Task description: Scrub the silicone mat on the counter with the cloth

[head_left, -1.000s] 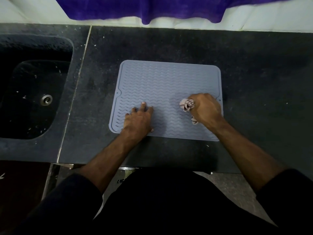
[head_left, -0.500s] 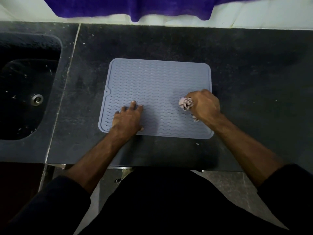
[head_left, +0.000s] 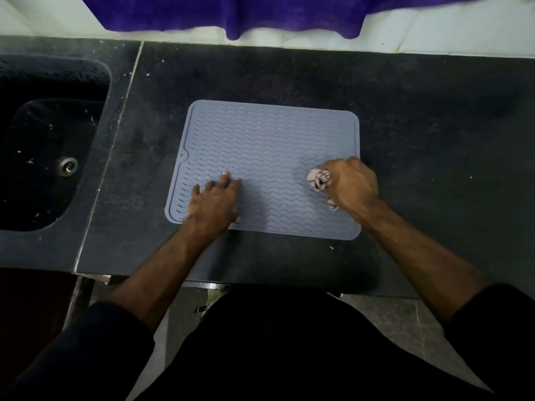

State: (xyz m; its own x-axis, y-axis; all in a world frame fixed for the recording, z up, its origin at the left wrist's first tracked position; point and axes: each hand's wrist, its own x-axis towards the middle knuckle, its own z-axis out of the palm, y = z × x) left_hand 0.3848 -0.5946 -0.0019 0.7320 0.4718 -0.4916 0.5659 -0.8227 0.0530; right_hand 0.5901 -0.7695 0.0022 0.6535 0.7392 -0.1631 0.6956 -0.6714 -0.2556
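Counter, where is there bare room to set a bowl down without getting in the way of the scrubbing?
The counter is bare right of the mat, and in the strip between the mat and the back wall. Left, a narrower strip runs between mat and sink. The mat's near half is crowded: left hand flat, right hand gripping the cloth.

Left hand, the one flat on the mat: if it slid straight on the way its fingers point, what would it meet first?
Nothing on the mat: the left hand has bare mat ahead, then probably its raised far rim and the counter.
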